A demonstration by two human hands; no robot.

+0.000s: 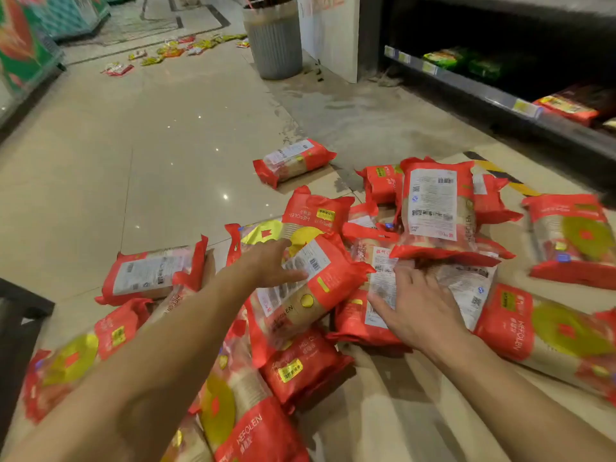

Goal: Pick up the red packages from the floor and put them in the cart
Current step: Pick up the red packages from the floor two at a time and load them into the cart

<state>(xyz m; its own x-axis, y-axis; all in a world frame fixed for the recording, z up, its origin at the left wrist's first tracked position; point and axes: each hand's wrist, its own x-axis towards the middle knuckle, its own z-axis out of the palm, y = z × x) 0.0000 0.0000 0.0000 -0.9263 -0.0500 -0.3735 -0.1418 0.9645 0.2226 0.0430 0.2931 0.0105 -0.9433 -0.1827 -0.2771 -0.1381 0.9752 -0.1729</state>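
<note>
Almost all is left: both hands' fingers [293, 276] are spread wide and hold nothing, many red packs [313, 288] lie on the floor [160, 155] right under them, and no cart shows.

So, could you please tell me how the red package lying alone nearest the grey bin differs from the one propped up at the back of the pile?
The lone package lies flat on the bare floor, apart from the others; the propped package stands tilted, leaning on the heap. The lone package's long side runs across the view, while the propped package stands on end. Both are red and show their white label side, and neither hand touches them.
</note>
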